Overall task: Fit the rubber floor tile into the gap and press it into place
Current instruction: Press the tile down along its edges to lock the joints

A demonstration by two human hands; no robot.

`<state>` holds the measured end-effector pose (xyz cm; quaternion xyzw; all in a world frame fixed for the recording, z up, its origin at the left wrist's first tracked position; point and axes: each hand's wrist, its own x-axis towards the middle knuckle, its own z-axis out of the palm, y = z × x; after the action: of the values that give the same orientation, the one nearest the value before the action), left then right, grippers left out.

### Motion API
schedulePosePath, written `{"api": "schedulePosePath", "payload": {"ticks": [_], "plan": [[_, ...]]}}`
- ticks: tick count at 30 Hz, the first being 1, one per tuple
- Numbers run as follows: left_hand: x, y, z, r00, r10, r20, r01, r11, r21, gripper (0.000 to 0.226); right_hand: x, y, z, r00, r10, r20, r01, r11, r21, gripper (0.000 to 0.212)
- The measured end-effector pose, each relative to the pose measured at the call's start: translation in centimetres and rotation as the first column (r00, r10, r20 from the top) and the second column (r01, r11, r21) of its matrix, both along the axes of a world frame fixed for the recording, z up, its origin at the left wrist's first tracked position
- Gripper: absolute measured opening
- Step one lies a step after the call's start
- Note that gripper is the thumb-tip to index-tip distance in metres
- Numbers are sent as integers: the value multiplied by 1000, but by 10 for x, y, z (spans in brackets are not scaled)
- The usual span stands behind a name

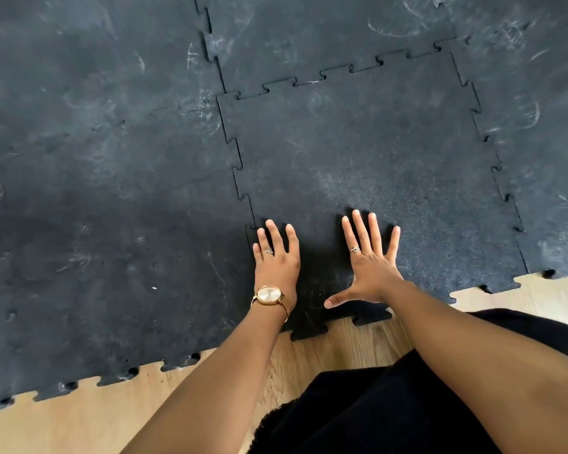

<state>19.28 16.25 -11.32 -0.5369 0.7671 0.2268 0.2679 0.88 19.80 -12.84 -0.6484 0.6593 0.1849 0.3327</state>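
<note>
Rubber floor tile [368, 152] — seated in gap; left hand [276, 260], right hand [371, 267] flat, grip wide (near edge partly hidden).

Flat rubber tile [358, 152] ahead (nothing standing on it).

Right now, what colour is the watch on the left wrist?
Gold-toned, with a pale round face, on the watch; the head view shows it clearly.
</note>
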Motion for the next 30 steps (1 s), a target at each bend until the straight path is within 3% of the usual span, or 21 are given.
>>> {"api": "schedulePosePath", "payload": {"ticks": [6,12,17,19,21,23,26,28,30], "plan": [[-10,0,3,1000,28,10,-28,1000,-8,120,1,-1,6,1000,0,-8,0,1000,9,161],[-1,-7,6,1000,-19,19,18,997,71,149,2,-1,10,1000,0,-15,0,1000,14,162],[4,-13,20,993,-98,68,91,991,100,152,4,-6,15,998,8,-57,-3,997,79,164],[3,-23,28,993,-93,67,84,989,125,137,6,-8,18,996,16,-86,-6,993,118,165],[1,-42,38,999,-43,28,39,993,108,100,11,-12,21,992,19,-122,-3,991,134,168],[-1,-63,47,999,29,-32,-28,999,36,68,20,-22,27,989,24,-145,-8,994,108,173],[-6,-90,52,998,47,-49,-54,987,-152,51,37,-44,36,984,97,-149,-98,995,-1,169],[-10,-102,48,1000,6,7,-4,976,-219,71,49,-57,39,990,72,-121,-79,995,-54,163],[-10,-108,42,995,-32,91,49,981,-187,110,59,-65,41,993,-17,-117,10,999,-53,162]]}}
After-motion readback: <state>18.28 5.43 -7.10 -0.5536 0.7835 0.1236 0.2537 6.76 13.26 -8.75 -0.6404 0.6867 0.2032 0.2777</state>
